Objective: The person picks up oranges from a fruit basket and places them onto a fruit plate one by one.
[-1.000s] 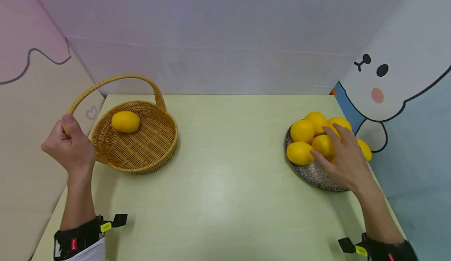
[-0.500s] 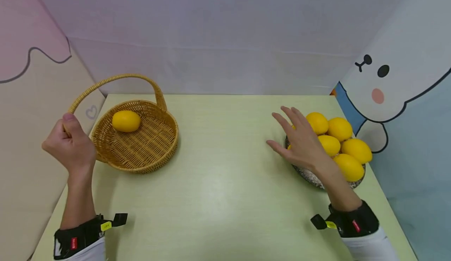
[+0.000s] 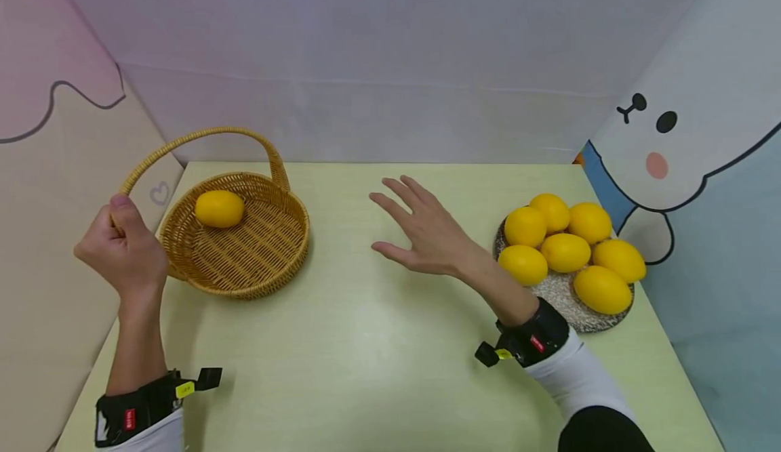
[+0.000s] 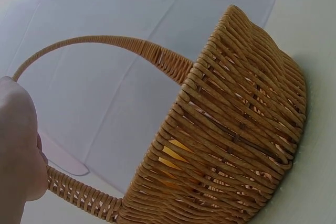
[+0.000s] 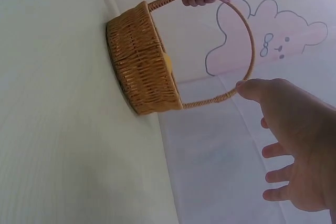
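Observation:
On the left of the table is a wicker basket [image 3: 262,262] with an arched handle [image 3: 213,132]. One lemon [image 3: 219,209] lies inside it. My left hand [image 3: 125,252] grips the handle at its left side; the left wrist view shows the fist around the handle [image 4: 84,195] beside the basket's woven wall [image 4: 236,108]. Over the middle of the table my right hand [image 3: 427,232] hovers with fingers spread and nothing in it. To its right, several lemons [image 3: 565,252] rest on a speckled round plate [image 3: 564,296]; the right forearm passes over the plate's left edge.
The pale table [image 3: 366,343] runs between basket and plate. Behind it stands a whitish wall sheet [image 3: 378,120]. A blue panel with a cartoon animal [image 3: 689,133] borders the right side, and a pink and cream panel [image 3: 55,188] the left.
My right hand has moved left from above the plate of lemons to the middle of the table, with nothing in it. The left hand has kept its grip on the basket handle.

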### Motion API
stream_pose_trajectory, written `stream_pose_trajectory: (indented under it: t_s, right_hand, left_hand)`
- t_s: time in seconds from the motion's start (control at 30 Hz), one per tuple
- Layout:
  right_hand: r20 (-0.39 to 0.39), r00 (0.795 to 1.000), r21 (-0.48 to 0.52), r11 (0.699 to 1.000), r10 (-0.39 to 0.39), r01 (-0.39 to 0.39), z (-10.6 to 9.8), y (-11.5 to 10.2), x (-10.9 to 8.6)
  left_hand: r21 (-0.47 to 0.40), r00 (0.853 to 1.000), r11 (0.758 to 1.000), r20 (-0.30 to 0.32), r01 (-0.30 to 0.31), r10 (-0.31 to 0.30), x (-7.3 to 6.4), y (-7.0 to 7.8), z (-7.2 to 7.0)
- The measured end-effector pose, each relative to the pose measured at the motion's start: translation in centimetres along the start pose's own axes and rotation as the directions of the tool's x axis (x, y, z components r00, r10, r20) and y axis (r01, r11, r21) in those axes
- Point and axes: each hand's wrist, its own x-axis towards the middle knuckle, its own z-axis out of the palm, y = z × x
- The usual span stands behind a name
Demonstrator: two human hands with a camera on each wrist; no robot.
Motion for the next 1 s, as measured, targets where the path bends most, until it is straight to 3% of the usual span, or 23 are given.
stream_pose_trajectory:
  t_s: [0.2, 0.37, 0.73, 0.87, 1.0]
  right_hand:
    - [0.059, 0.995, 0.031, 0.996, -0.081, 0.08, 1.6, -2.1, 3.4]
    - [0.102, 0.984, 0.001, 0.99, -0.144, 0.144, 2.8, -3.7, 6.0]
    - [0.225, 0.952, 0.011, 0.977, -0.208, 0.211, 4.3, -7.2, 11.4]
    - [0.234, 0.941, -0.007, 0.967, -0.244, 0.253, 4.9, -8.2, 13.1]
    - [0.239, 0.932, -0.03, 0.958, -0.271, 0.286, 5.5, -9.1, 14.9]
  left_hand:
    - [0.003, 1.0, 1.0, 0.001, -0.001, 0.001, 0.1, -0.1, 0.0]
    - [0.009, 1.0, 1.0, 0.0, -0.004, 0.004, 0.2, 0.0, 0.0]
    - [0.004, 1.0, 1.0, 0.002, 0.005, -0.005, 0.0, 0.6, 0.0]
    - [0.008, 1.0, 1.0, 0.006, 0.008, -0.008, -0.1, 1.1, 0.0]
    - [0.01, 1.0, 1.0, 0.012, 0.004, -0.005, 0.0, 0.7, 0.1]
